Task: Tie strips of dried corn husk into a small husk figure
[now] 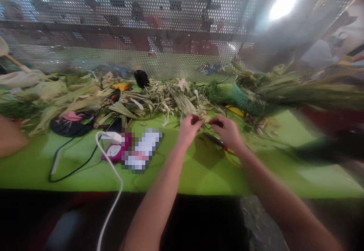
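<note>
My left hand (189, 130) and my right hand (226, 130) face each other just above the green tabletop, fingertips pinched and a short gap apart. Any small piece between the fingers is too blurred to name; pale plant scraps show right behind them. A heap of dried corn husks (182, 101) lies just beyond both hands. Under my right hand is a dark-bladed tool (214, 139) with yellow handles, partly covered by the wrist; its exact kind is unclear.
Left of my arms lie a blurred-out phone (144, 150), a magenta item (115, 150) with a white cable (121, 182), and a black pouch (72, 126). A green basket (247, 99) holding long leaves stands right. Perforated metal (170, 23) rises behind. Another person's arm (11, 137) enters at left.
</note>
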`<state>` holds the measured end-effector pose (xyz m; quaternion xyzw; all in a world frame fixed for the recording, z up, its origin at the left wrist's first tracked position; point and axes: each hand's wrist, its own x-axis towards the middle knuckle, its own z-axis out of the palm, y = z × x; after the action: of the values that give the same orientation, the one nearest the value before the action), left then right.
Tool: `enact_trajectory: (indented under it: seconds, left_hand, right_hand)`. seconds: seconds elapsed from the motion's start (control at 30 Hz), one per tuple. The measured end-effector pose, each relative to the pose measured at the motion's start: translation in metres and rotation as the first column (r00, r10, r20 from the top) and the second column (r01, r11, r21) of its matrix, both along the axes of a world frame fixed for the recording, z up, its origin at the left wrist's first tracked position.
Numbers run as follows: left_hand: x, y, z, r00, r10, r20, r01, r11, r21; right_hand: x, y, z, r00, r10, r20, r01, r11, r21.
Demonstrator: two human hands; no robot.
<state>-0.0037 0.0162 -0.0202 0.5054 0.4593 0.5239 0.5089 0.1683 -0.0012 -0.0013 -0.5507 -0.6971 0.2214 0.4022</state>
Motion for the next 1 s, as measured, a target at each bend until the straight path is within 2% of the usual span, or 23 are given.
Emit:
enact_trajectory:
  seconds: [0.17,0.37,0.6,0.83,1.0]
  left_hand:
    - [0.002,-0.005,0.005,0.998,-0.055,0.002,0.055,0.998,-0.040]
    - [0.004,-0.012,0.008,0.968,-0.248,-0.038,0.250,0.967,0.046]
    - [-0.001,-0.007,0.003,0.951,-0.302,-0.070,0.303,0.953,-0.002]
    - [-0.002,-0.010,0.008,0.911,-0.413,0.020,0.413,0.911,-0.006]
    - [0.000,-0.011,0.008,0.925,-0.380,-0.022,0.380,0.925,-0.014]
  right_hand:
    - [-0.004,-0.005,0.009,0.976,0.034,-0.216,-0.054,0.995,-0.085]
    - [-0.004,-0.001,0.011,0.951,0.001,-0.309,-0.026,0.997,-0.076]
    - [-0.003,0.001,0.014,0.875,0.028,-0.484,-0.115,0.982,-0.150]
    - [-0.003,-0.004,0.022,0.875,0.079,-0.478,-0.192,0.963,-0.191]
    - [0.000,-0.001,0.021,0.882,0.062,-0.467,-0.154,0.975,-0.162]
